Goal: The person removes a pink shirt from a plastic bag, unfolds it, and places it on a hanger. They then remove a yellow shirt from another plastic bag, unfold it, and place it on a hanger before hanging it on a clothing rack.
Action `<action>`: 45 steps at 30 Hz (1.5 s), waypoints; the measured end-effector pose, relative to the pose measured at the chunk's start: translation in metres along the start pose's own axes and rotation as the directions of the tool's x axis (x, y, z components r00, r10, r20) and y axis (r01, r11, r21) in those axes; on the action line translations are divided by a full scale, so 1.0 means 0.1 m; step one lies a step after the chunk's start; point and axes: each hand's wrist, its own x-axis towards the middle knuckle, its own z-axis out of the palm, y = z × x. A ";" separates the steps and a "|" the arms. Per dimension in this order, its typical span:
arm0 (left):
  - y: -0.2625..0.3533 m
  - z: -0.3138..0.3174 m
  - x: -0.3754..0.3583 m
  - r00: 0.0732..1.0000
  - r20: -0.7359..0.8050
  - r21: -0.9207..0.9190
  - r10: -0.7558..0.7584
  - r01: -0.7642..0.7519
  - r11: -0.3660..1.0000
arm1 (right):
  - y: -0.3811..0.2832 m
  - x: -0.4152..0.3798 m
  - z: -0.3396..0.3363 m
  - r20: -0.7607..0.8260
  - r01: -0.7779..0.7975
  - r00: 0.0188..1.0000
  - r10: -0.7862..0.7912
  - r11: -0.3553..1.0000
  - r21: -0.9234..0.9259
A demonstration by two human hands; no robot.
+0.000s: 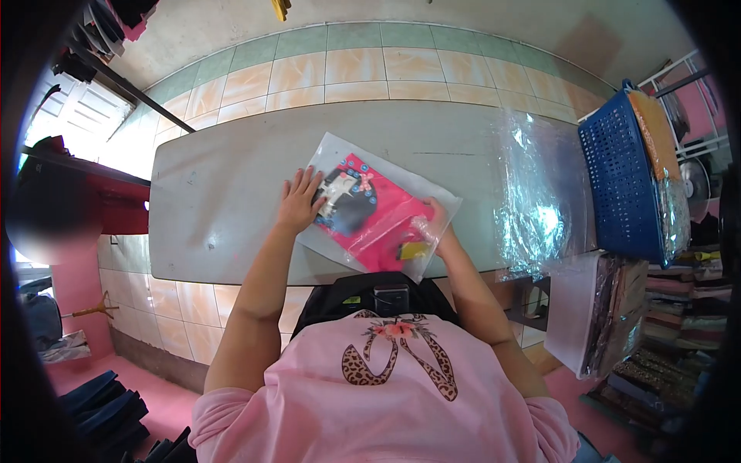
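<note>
A clear plastic bag (328, 147) lies askew on the grey table, with a folded bright pink garment (394, 199) inside. The garment carries a dark and white printed picture with small blue dots, and a yellow patch (413, 250) shows near its lower end. My left hand (299, 202) rests flat on the bag's left side, fingers spread over the edge of the print. At the right edge of the bag, my right hand (438, 225) is closed on the plastic; some of its fingers are hidden by the bag.
Shiny clear plastic bags (540, 201) are spread on the table's (224, 193) right end. Beside them stands a blue basket (624, 177) with packaged goods behind it. Stacked folded fabrics (679, 309) fill the right side, and dark folded jeans (100, 413) sit at lower left.
</note>
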 end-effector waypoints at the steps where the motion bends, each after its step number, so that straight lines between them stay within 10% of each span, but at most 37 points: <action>1: -0.07 0.00 -0.08 0.998 -0.024 0.073 -0.053 0.054 0.996 | -0.04 0.00 -0.08 0.062 -0.139 0.990 0.127 0.951 0.276; 11: -0.95 0.00 -1.15 0.662 -0.226 0.119 -0.715 0.747 0.654 | -0.62 0.54 -0.90 0.084 -0.171 0.983 0.164 0.982 0.085; 12: -0.95 -0.09 -1.22 0.591 -0.201 0.092 -0.781 0.805 0.586 | -0.59 0.62 -0.86 -0.178 -0.164 0.979 0.104 0.917 -0.364; 14: -0.72 -0.46 -1.24 0.590 -0.060 0.130 -0.805 0.804 0.580 | -0.63 0.69 -0.71 -0.365 -0.227 0.927 -0.081 0.653 -0.722; 16: -0.70 -0.46 -1.31 0.565 0.087 0.165 -0.820 0.804 0.571 | -0.78 0.66 -0.32 -0.240 0.231 0.806 -0.542 0.660 -0.715; 18: -0.81 -0.16 -1.41 0.810 -0.287 -0.122 -0.511 0.499 0.858 | -0.83 0.56 0.22 -0.008 0.498 0.754 -0.657 0.579 -0.646; 22: -0.57 -0.07 -1.34 0.863 -0.405 -0.034 -0.302 0.316 0.948 | -0.81 0.30 1.01 0.443 0.711 0.686 -0.578 0.400 -0.579; 26: -0.55 -0.02 -1.40 0.883 -0.276 0.076 -0.380 0.414 0.907 | -0.55 0.39 1.16 0.497 0.648 0.760 -0.419 0.426 -0.631; 29: -0.74 -0.15 -1.35 0.826 -0.166 -0.210 -0.539 0.504 0.838 | -0.63 0.39 1.15 0.414 0.612 0.758 -0.504 0.329 -0.719; 31: -1.12 -0.06 -1.39 0.828 -0.400 0.010 -0.393 0.433 0.901 | -0.70 0.40 1.08 0.368 0.550 0.835 -0.410 0.650 -0.524; 34: -1.34 -0.11 -1.33 0.810 -0.516 0.115 -0.279 0.389 0.914 | -0.79 0.25 1.14 0.342 0.257 0.937 -0.063 0.788 -0.559; 37: -1.37 -0.28 -1.21 0.808 -0.454 -0.007 -0.375 0.418 0.909 | -0.67 0.22 1.25 0.330 0.293 0.933 -0.140 0.830 -0.474; 39: -1.30 -0.58 -1.20 0.737 -0.095 -0.117 -0.669 0.659 0.743 | -0.59 0.26 1.32 0.288 0.259 0.946 -0.148 0.880 -0.399; 43: -1.56 -0.58 -1.28 0.746 0.292 -0.248 -0.599 0.664 0.706 | -0.55 0.33 1.41 0.304 0.199 0.944 -0.131 0.958 -0.207; 45: -1.37 -0.64 -1.36 0.819 0.417 -0.897 -0.394 0.441 -0.033 | -0.54 0.37 1.43 0.362 0.209 0.923 -0.132 0.961 -0.181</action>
